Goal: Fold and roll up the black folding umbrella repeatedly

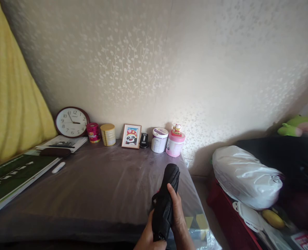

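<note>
A black folded umbrella (165, 203) is at the lower centre-right of the frame, tilted with its top toward the upper right. The left hand (150, 231) is curled around its lower left side; the right hand (178, 215) grips its right side, thumb laid along the fabric. Both are closed to about the umbrella's thickness, though most fingertips are hidden behind it.

Behind it, the dark tablecloth (104, 198) stretches across the middle of the frame, giving the widest span to the left of the hands. A green book (15, 177) borders that span at far left. Along the wall edge stand a wall clock (72, 122), a picture frame (131, 136) and a pink tub (175, 144), the last near the table's right corner. The right edge slants toward the lower right, with a narrow floor gap separating it from a red box (229, 216).
</note>
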`<state>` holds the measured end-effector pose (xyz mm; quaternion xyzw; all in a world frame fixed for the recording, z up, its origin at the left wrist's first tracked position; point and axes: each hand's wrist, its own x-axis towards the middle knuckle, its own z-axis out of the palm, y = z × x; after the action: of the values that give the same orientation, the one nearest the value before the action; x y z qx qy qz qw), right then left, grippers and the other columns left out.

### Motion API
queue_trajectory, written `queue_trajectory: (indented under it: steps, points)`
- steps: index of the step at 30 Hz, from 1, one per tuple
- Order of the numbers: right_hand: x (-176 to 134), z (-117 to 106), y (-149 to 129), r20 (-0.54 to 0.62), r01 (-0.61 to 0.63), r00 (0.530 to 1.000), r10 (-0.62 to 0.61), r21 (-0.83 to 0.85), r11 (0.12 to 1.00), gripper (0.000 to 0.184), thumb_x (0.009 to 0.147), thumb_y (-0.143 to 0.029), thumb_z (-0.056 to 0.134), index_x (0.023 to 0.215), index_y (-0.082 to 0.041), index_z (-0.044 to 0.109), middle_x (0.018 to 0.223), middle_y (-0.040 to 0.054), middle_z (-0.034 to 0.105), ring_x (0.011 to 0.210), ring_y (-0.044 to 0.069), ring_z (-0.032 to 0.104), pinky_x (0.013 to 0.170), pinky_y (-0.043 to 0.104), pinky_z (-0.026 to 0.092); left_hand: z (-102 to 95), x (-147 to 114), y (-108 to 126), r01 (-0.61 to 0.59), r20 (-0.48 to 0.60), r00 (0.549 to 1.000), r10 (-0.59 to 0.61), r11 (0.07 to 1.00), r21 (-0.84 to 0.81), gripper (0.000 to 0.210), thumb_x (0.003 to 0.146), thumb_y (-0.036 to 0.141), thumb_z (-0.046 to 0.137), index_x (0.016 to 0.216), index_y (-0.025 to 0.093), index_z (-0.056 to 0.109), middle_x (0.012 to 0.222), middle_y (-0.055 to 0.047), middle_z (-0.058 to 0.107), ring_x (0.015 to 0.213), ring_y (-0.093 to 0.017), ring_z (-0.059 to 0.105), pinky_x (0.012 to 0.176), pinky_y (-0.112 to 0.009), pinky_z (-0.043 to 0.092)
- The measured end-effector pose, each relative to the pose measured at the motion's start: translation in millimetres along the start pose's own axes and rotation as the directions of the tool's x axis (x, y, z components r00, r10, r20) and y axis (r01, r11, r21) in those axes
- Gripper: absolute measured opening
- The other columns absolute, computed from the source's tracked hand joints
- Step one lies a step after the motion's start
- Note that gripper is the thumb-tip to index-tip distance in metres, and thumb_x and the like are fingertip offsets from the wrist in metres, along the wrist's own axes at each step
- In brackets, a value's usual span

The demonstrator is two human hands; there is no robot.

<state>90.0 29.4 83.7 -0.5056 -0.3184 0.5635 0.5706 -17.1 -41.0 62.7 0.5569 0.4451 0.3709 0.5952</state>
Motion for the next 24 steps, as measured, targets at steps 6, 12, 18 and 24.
queue_trajectory:
  steps: [6, 12, 18, 24]
  points:
    - [-3, 0, -2, -0.029, 0.018, 0.999, -0.021, -0.130, 0.991, 0.052, 0.063, -0.051, 0.070, 0.101, -0.017, 0.059, 0.077, -0.0011, 0.066, 0.075, 0.018, 0.061, 0.067, 0.025, 0.049, 7.7, 5, -25, 0.094, -0.223, 0.975, -0.003, 0.912, 0.399, 0.094, 0.055, 0.004, 0.047, 0.140, 0.005, 0.007, 0.147, -0.022, 0.018, 0.134, -0.031, 0.024, 0.104, -0.036, 0.031]
    - [0, -1, 1, 0.018, -0.068, 0.998, 0.068, 0.012, 0.998, 0.056, 0.065, -0.056, 0.065, 0.100, -0.013, 0.060, 0.069, -0.0003, 0.063, 0.062, 0.017, 0.059, 0.059, 0.027, 0.048, -2.6, -4, 1, 0.107, 0.010, 0.994, -0.108, 0.994, 0.036, 0.090, 0.066, 0.012, 0.046, 0.140, 0.021, -0.004, 0.109, -0.009, 0.063, 0.088, -0.020, 0.065, 0.078, -0.033, 0.050]
    - [1, -2, 5, -0.027, 0.015, 0.999, -0.019, -0.127, 0.992, 0.056, 0.064, -0.053, 0.067, 0.104, -0.015, 0.059, 0.083, 0.0018, 0.066, 0.080, 0.020, 0.061, 0.071, 0.027, 0.048, 1.7, 0, -5, -0.019, -0.107, 0.993, 0.054, 0.954, 0.300, 0.093, 0.057, -0.001, 0.046, 0.140, 0.015, 0.009, 0.142, -0.013, 0.034, 0.130, -0.022, 0.035, 0.104, -0.030, 0.032]
    - [2, 1, 10, -0.044, 0.020, 0.999, -0.026, -0.128, 0.992, 0.056, 0.064, -0.053, 0.067, 0.105, -0.015, 0.060, 0.080, 0.0012, 0.066, 0.076, 0.020, 0.060, 0.067, 0.027, 0.049, 0.9, 4, -23, 0.148, -0.159, 0.985, -0.060, 0.760, 0.633, 0.095, 0.061, 0.000, 0.046, 0.141, 0.018, -0.001, 0.149, -0.016, 0.016, 0.126, -0.028, 0.040, 0.095, -0.032, 0.043]
